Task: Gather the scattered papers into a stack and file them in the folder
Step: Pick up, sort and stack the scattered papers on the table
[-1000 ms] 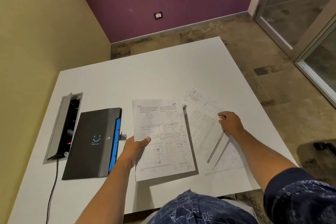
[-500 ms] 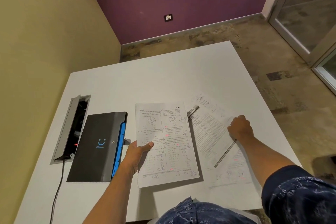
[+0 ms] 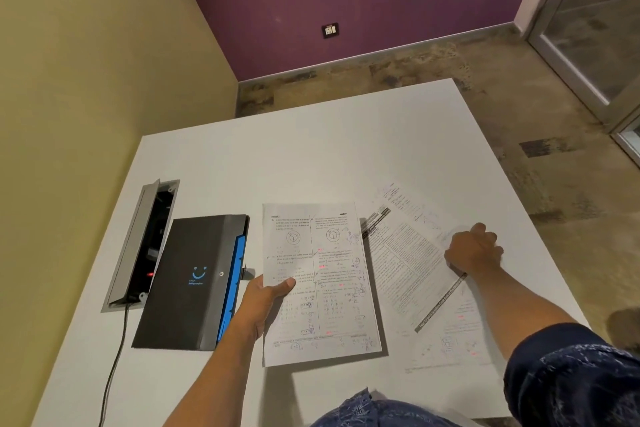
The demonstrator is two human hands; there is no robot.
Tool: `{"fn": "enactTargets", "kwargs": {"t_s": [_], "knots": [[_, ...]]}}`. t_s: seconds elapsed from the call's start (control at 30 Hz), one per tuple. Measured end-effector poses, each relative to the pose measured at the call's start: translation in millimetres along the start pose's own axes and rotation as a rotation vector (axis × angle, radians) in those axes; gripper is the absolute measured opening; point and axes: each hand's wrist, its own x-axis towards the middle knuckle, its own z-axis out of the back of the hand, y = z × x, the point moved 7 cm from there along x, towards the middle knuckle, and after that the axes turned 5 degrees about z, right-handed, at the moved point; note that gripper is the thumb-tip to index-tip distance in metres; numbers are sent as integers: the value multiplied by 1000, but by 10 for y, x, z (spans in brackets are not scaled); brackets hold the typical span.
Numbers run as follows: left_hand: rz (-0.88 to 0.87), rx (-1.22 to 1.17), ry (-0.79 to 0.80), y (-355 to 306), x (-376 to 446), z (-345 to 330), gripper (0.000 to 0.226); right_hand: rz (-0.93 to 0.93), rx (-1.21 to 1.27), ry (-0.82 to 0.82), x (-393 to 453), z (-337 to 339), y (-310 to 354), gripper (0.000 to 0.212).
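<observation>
White laminate counter [image 3: 311, 156] is taking up most of the view, with a dark grey plastic folder with a blue tabbed edge [image 3: 197, 281] lying shut near its left side, next to an open cable hatch [image 3: 145, 246].

Right of the folder, the left hand [image 3: 263, 302] is holding up a printed white question sheet [image 3: 322, 284], thumb on top and fingers underneath, so that grip is pinching the sheet's left edge around mid-height. The sheet's long axis is running away from the person.

Further right, a few loose printed pages [image 3: 408, 274] are lying fanned and overlapping on the counter, skewed diagonally compared to the held sheet. The right hand [image 3: 474, 250] is sitting on top of them, fingers curled down onto the paper. I honestly can't tell if it's pinching a page or just pressing.

My guess: the loose pages are right under the right hand and just beside the held sheet, so they're needing to slide left and rotate to line up. Folder is nearer the left hand.
</observation>
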Motion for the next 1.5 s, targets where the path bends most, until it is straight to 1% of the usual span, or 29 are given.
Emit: {"fn": "enactTargets", "kwargs": {"t_s": [0.13, 0.23, 0.3, 0.37, 0.5, 0.6, 0.7, 0.77, 0.83, 0.9, 0.97, 1.07, 1.13, 1.2, 1.23, 1.37, 1.5], "knots": [[7, 5, -1, 15, 37, 48, 37, 3, -17, 14, 48, 20, 16, 26], [8, 0, -2, 6, 32, 60, 35, 55, 10, -21, 30, 39, 46, 22], [5, -6, 1, 7, 27, 69, 34, 109, 163, -78, -20, 33, 47, 16], [7, -7, 1, 14, 30, 91, 35, 137, 402, -129, -133, 18, 35, 9], [8, -3, -5, 17, 13, 92, 33, 226, 785, -194, -358, 45, 48, 13], [4, -14, -3, 17, -6, 67, 30, 260, 980, -204, -453, 136, 51, 14], [-22, -21, 5, -4, -40, 36, 29, 270, 1086, -294, -528, 290, 37, 7], [-35, -20, 5, -7, -62, 24, 28, 228, 1144, -382, -557, 405, -18, 4], [-32, -17, 13, 18, -73, 15, 28, 139, 1232, -480, -574, 498, -124, 8], [-21, -12, 27, 47, -69, 11, 32, 58, 1360, -538, -611, 574, -217, 13], [-24, -11, 31, 45, -60, 4, 35, 32, 1468, -558, -657, 633, -259, 13], [-44, -26, 52, 24, -30, -48, 41, 69, 1596, -506, -728, 644, -235, 13], [-55, -44, 54, 4, -53, -114, 36, 113, 1656, -419, -794, 595, -129, 18], [-58, -69, 51, -8, -60, -183, 31, 164, 1657, -331, -913, 534, 58, 12], [-62, -80, 52, -19, -65, -222, 30, 171, 1641, -294, -982, 491, 162, 9], [-76, -112, 51, -37, -87, -325, 27, 223, 1534, -159, -1262, 251, 568, 11], [-71, -135, -39, -42, -146, -314, 13, 321, 1349, -64, -1493, 56, 881, 9]]}}
